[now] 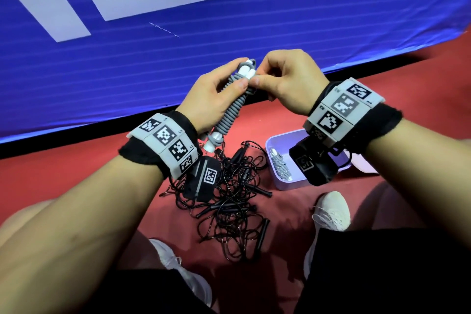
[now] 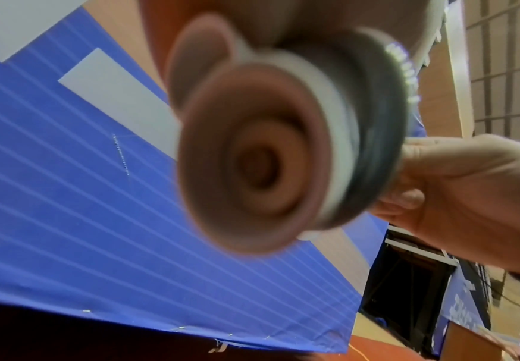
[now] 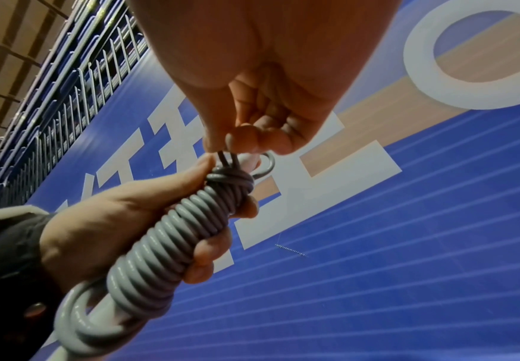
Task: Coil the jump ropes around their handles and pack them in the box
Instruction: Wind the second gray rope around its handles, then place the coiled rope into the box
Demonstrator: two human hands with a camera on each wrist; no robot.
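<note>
Grey jump rope (image 1: 233, 104) coiled tightly round white handles (left hand (image 1: 209, 94) gripping), right fingers (image 1: 257, 79) pinching its end

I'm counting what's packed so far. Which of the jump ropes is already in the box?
The coiled grey rope lying in the lilac box. Another grey one is in the hands; the black ropes lie tangled on the floor.

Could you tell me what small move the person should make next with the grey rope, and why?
Probably tuck the loose end under the top wraps. The grey jump rope is already coiled along its white handles, the left hand grips the bundle, and the right hand pinches the rope end at the top. Then it can join the coiled one in the lilac box.
</note>
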